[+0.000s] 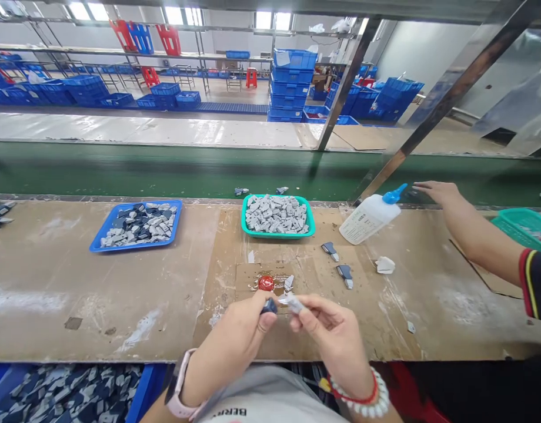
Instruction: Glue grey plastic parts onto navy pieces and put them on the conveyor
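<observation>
My left hand (pixel 244 326) is closed on a small dark blue plastic part (pixel 269 305). Between thumb and fingers of my right hand (pixel 330 326) is a small light grey plastic part (pixel 293 302), close beside the dark one; whether the two touch, I cannot tell. Just beyond them on the cardboard sit a round red cap (pixel 266 284) in a wet patch and a loose grey piece (pixel 289 282). Two joined dark-and-grey parts (pixel 344 276) lie to the right. A green basket (pixel 278 235) heaped with grey pieces stands farther back.
A blue tray (pixel 94 244) of mixed parts is at left, and a white bottle with blue nozzle (pixel 365 220) leans at right. A co-worker's arm (pixel 477 232) reaches in from the right. Behind runs a green conveyor belt (pixel 164 170). A blue bin (pixel 142 393) of parts sits below left.
</observation>
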The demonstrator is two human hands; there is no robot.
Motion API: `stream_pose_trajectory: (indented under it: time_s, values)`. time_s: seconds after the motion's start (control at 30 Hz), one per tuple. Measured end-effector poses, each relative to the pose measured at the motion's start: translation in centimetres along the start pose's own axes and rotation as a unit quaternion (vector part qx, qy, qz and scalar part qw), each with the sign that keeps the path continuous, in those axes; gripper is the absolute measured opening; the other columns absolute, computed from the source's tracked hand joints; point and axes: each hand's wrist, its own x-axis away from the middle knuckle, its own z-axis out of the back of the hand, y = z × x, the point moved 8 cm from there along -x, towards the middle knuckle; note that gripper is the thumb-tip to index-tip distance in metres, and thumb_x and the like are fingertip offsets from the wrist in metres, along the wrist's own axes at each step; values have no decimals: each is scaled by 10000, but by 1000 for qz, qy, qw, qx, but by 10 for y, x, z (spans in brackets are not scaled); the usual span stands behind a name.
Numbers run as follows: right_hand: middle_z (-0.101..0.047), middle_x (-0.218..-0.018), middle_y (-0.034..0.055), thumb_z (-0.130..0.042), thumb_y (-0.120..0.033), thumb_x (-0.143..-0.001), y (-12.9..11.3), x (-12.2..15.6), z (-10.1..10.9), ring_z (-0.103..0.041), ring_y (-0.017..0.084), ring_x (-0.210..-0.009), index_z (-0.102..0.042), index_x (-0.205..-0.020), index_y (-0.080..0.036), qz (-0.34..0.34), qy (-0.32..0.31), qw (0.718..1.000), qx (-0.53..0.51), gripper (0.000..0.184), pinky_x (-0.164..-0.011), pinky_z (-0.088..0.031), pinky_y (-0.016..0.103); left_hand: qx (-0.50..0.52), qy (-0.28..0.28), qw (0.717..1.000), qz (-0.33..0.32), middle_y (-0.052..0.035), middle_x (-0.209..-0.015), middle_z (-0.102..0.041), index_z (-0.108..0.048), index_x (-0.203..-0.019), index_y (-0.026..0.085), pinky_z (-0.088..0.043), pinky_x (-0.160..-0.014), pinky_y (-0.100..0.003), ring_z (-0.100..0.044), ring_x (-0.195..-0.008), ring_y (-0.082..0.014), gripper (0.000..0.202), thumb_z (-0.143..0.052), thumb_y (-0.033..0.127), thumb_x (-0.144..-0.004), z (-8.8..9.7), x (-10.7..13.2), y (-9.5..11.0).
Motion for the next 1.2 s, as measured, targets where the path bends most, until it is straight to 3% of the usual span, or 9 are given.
stream_pose_trajectory:
  time_s: [0.1,0.27,0.4,0.53,0.67,0.9,1.0,1.1,1.2]
  values:
    - [-607,-715,13,-552,-226,-799,-9,-2,11,-572,114,-611,-615,-947,-221,26,35,999,31,161,-567,-505,224,-4,26,999,22,-39,-724,-545,-524,-918,220,-300,-607,-249,-469,-636,-191,174,-365,262,-862,11,4,-8]
    - [-600,-791,9,-566,-137,-761,-30,4,-11,-561,131,-700,-629,-965,-252,119,15,986,115,242,-626,-474,251,28,39,999,-7,-19,-850,-520,-442,-1015,241,-340,-688,-257,-467,-720,-171,178,-337,269,-873,6,5,-1]
    - [-604,-821,21,-535,-90,-748,-37,7,-23,-564,138,-709,-622,-995,-268,185,9,975,123,316,-604,-475,250,54,36,998,3,-10,-897,-512,-434,-1023,266,-349,-720,-255,-467,-771,-168,171,-361,294,-871,0,4,3]
    - [-609,-825,40,-507,-57,-741,-44,7,-26,-572,144,-702,-615,-1019,-253,222,-3,964,145,357,-583,-491,250,50,45,998,1,-2,-892,-514,-451,-977,272,-352,-729,-263,-471,-774,-168,138,-388,309,-860,-1,3,5]
    - [-616,-824,56,-474,-8,-740,-51,14,-34,-574,160,-718,-593,-1046,-252,276,-11,942,190,409,-593,-503,269,26,93,995,12,-9,-849,-522,-461,-882,252,-358,-712,-278,-488,-779,-173,144,-342,332,-873,2,4,2]
    - [-607,-768,116,-450,24,-745,-42,27,-49,-562,199,-683,-503,-1166,-186,350,38,879,321,473,-519,-475,298,-4,152,986,72,-20,-741,-517,-392,-840,243,-361,-595,-293,-512,-683,-187,164,-279,356,-878,-2,5,-10]
    - [-604,-765,114,-446,3,-769,-35,26,-55,-555,192,-669,-492,-1178,-171,350,17,875,334,447,-517,-468,294,-8,176,982,67,1,-683,-495,-402,-820,243,-350,-570,-279,-496,-619,-171,172,-270,339,-877,-2,3,-14]
    - [-593,-709,78,-468,-83,-802,-31,21,-59,-543,174,-628,-534,-1130,-184,331,-42,885,325,349,-516,-464,292,-17,222,973,58,25,-580,-445,-416,-713,228,-343,-540,-264,-450,-527,-153,210,-300,333,-853,15,9,-23]
    - [-580,-645,45,-466,-194,-833,-29,6,-47,-531,157,-577,-556,-1101,-204,297,-58,895,328,283,-502,-463,290,-47,343,933,98,28,-537,-433,-440,-637,221,-333,-479,-259,-422,-490,-158,239,-361,375,-802,60,49,-49]
